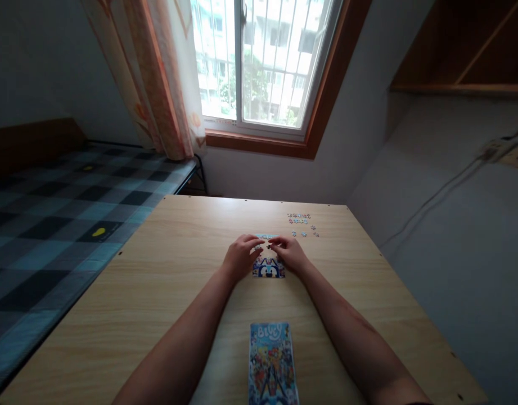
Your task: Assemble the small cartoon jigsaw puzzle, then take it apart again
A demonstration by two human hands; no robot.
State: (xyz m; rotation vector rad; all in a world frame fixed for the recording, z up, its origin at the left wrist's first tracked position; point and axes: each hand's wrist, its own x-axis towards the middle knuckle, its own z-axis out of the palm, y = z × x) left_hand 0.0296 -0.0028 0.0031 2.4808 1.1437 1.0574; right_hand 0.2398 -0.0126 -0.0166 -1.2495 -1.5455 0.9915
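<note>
A partly assembled jigsaw puzzle (269, 269) lies flat on the table. Its lower part shows a blue cartoon dog's face, and a light blue strip (267, 236) runs along its top. Between them is a gap where bare wood shows. My left hand (243, 256) rests along the puzzle's left side, thumb and fingers curved and apart. From the right side my right hand (289, 253) reaches over the gap, its fingertips closed at a small dark puzzle piece (269, 246). The fingers partly cover both sides of the puzzle.
Loose puzzle pieces (300, 219) lie in rough rows at the table's back right. A Bluey puzzle box (272, 363) lies between my forearms on the wooden table (166, 298). A bed with a checked cover (52, 225) stands left; a wall (453, 242) bounds the right.
</note>
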